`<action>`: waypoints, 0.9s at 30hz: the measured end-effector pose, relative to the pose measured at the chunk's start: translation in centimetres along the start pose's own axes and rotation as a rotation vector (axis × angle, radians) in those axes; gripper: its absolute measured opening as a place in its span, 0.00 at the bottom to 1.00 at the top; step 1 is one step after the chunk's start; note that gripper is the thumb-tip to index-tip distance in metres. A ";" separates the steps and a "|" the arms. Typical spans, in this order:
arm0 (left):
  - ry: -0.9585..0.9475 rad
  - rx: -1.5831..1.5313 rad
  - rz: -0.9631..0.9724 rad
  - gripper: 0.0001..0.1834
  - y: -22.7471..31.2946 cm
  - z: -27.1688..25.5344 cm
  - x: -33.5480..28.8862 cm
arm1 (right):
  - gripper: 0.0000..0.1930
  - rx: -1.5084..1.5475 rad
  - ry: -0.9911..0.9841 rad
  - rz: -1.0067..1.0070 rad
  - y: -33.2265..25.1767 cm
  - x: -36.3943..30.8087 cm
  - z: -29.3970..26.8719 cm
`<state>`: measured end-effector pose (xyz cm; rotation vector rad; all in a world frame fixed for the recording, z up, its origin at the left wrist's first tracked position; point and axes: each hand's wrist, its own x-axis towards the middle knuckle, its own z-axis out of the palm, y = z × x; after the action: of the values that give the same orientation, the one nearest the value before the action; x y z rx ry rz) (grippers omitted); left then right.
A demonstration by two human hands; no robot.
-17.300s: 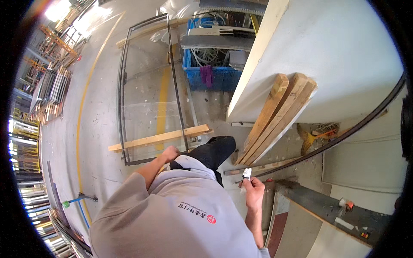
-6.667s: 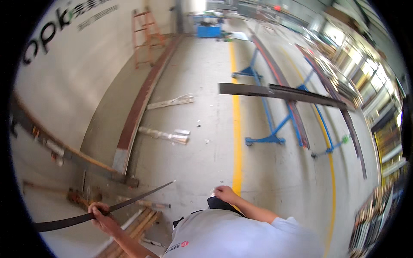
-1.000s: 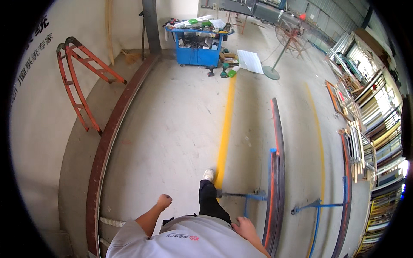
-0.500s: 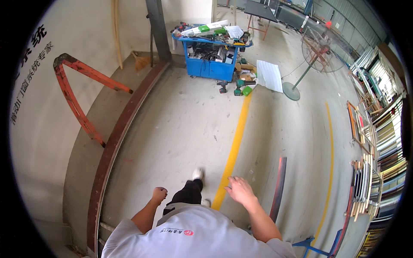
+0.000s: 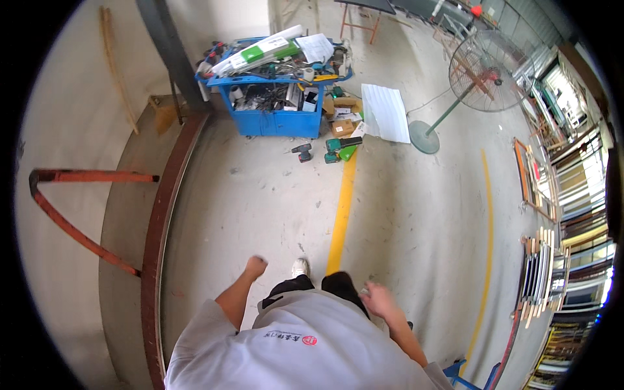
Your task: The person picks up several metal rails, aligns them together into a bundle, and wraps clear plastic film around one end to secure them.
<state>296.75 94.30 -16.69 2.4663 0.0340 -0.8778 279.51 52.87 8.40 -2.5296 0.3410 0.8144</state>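
Note:
My left hand (image 5: 256, 266) hangs out in front of my body on the left, its fingers curled closed, with no object showing in it. My right hand (image 5: 380, 301) is beside my right thigh, blurred by motion; its fingers look loosely bent and apart, and I see nothing held. Both hands are above the grey floor, touching nothing. Ahead stands a blue tool cart (image 5: 276, 123), heaped with tools, papers and long white packages (image 5: 260, 53). On the floor before it lie a dark cordless drill (image 5: 302, 153) and a green power tool (image 5: 340, 147).
Cardboard boxes (image 5: 344, 123) and a white sheet (image 5: 386, 113) lie right of the cart. A pedestal fan (image 5: 426, 136) stands farther right. An orange angled frame (image 5: 84, 237) leans at the left wall beside a brown floor rail (image 5: 159, 240). Racks of long profiles (image 5: 582, 214) line the right.
The cart, fan and floor tools appear closer and larger. My left hand has swung forward, my right hand back toward my thigh. The dark strip on the right has left view.

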 end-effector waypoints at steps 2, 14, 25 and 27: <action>0.130 -0.141 0.160 0.16 8.1 -5.8 6.1 | 0.22 0.108 0.076 0.081 0.2 3.0 -3.9; 0.289 -0.291 0.245 0.16 36.6 -23.1 35.4 | 0.23 0.293 0.110 0.031 6.2 30.3 -22.3; 0.562 0.207 0.076 0.29 56.3 -39.7 59.5 | 0.21 0.311 0.310 0.434 14.3 37.5 -34.3; 0.469 0.264 0.027 0.29 54.2 -40.2 63.3 | 0.19 0.374 0.396 0.546 15.1 37.3 -31.4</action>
<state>380.49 57.46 -2.88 2.8609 0.0511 -0.2884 318.91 20.86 3.35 -2.2388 1.2294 0.3624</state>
